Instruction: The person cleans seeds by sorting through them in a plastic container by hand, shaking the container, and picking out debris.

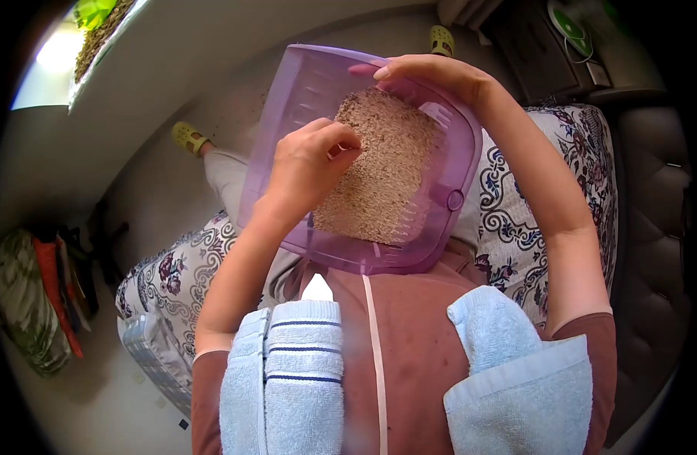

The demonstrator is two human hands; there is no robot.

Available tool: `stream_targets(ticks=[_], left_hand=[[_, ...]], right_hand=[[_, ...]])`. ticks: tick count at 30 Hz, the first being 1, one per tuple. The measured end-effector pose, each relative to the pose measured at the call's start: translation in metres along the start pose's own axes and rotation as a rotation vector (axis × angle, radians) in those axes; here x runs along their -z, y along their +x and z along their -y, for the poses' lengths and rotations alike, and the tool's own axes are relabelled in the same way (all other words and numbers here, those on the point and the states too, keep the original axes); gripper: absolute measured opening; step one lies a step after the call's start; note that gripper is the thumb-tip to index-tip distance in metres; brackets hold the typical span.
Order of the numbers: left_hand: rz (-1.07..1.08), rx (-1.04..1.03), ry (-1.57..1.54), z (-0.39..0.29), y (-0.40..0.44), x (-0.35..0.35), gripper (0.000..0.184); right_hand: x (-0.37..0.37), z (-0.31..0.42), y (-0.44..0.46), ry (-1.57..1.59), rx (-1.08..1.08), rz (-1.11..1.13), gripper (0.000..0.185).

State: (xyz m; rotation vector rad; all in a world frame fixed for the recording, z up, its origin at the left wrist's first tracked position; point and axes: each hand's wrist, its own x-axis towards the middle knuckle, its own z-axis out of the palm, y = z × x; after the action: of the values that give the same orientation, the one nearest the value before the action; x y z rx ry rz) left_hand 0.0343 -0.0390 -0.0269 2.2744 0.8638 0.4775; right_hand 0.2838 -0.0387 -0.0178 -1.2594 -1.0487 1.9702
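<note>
A purple tray [299, 91] of grain [390, 159] could spill should the right hand [438, 76], fingers clasping its rim [325, 51], slip; the left hand [313, 158] pinches narrowly (on what, I cannot tell).

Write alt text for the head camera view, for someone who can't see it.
A seated person's right hand grips the far rim of a translucent purple plastic tray holding small tan grains, while the left hand, fingers curled, is over the grains. Floral-patterned fabric spreads beneath the person, and light blue towelling hangs over the brown top.
</note>
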Motion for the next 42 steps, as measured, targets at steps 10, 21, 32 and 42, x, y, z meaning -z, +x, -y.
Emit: stream_targets(ticks=[10,21,32,42], left_hand=[[-0.144,-0.098,0.069,0.018,0.002,0.033,0.013],[-0.099,-0.093,0.076,0.017,0.018,0.032,0.016],[-0.068,-0.127,0.260,0.026,0.018,0.008,0.014],[-0.085,-0.141,0.295,0.021,0.020,0.005,0.009]], right_hand=[[0.004,-0.006,0.005,-0.103,0.012,0.014,0.062],[0.004,-0.007,0.003,0.034,0.016,0.003,0.056],[-0.001,0.001,0.002,-0.001,0.033,0.010,0.056],[0.004,-0.003,0.004,0.011,0.032,0.023,0.056]])
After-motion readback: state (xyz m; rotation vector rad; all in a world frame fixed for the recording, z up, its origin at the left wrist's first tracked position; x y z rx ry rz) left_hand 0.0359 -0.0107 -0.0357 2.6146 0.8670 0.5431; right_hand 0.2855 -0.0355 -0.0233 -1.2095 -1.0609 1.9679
